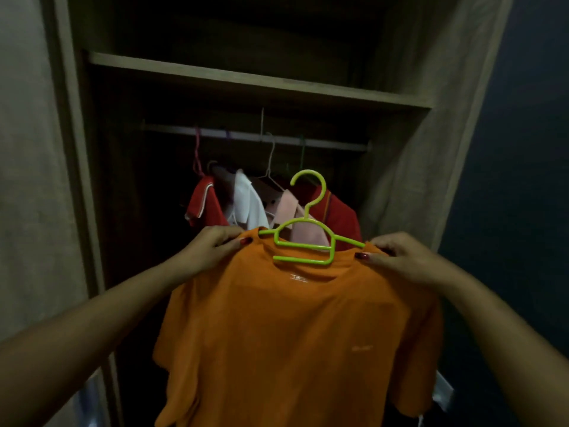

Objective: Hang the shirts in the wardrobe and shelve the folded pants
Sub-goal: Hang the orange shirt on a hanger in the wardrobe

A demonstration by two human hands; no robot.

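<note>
An open wooden wardrobe fills most of the view, dim inside, with a plank shelf crossing it high up and a pale hanging rail just below that shelf. On the rail hang several garments bunched together near the middle: a red shirt with white trim at the left, a white shirt beside it, a pink shirt next, and a darker red shirt at the right. Their hangers hook over the rail — a pink one, a thin white wire one and a green one can be made out, though the dark hides the rest.

In front of the wardrobe, well below the rail, an orange T-shirt is held up facing the camera, its body hanging loose and its lower hem running out of view. A lime-green plastic hanger sits in its neck opening: the hook stands upright above the collar, clear of the rail, while both arms of the hanger disappear under the shoulder fabric.

The left hand is closed on the shirt's left shoulder, thumb pressed on the fabric at the hanger's tip. The right hand pinches the right shoulder the same way, thumb on top — both thumbnails painted dark red.
</note>
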